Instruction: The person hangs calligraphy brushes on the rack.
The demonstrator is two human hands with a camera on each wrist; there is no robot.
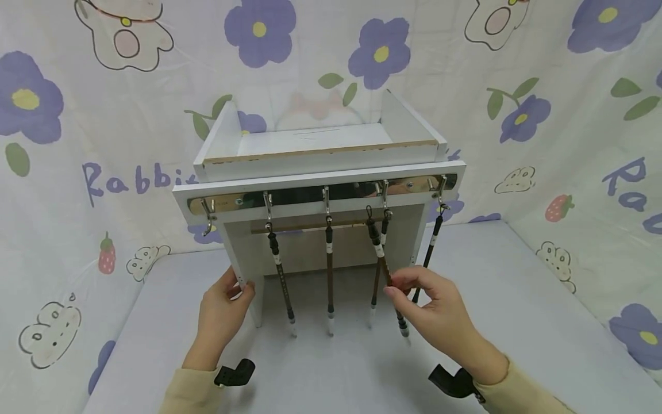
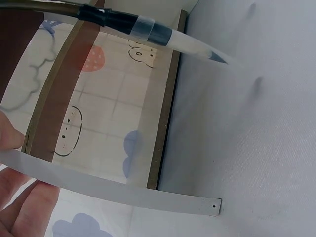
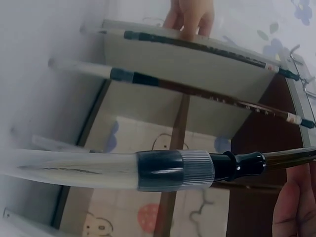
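My right hand point(image 1: 439, 316) pinches a brown calligraphy brush point(image 1: 380, 250) between thumb and fingers. It slants, its loop beside the fourth hook and its tip low at the right; its clear-capped bristles point(image 3: 79, 169) fill the right wrist view. My left hand point(image 1: 222, 313) grips the front edge of the white shelf's left side panel point(image 1: 235, 256), thumb on the inner face. More brushes hang by loops from the hooks: a dark one point(image 1: 281, 279), a brown one point(image 1: 330, 270), another partly behind the held brush, and a black one point(image 1: 433, 241) at the right, its lower part behind my right hand.
A metal hook strip point(image 1: 300, 195) runs across the shelf's front board, with a leftmost hook point(image 1: 208, 217) near its end. An open-topped tray part point(image 1: 320, 155) tops the shelf. Patterned cloth point(image 1: 320, 34) surrounds the white table point(image 1: 331, 374).
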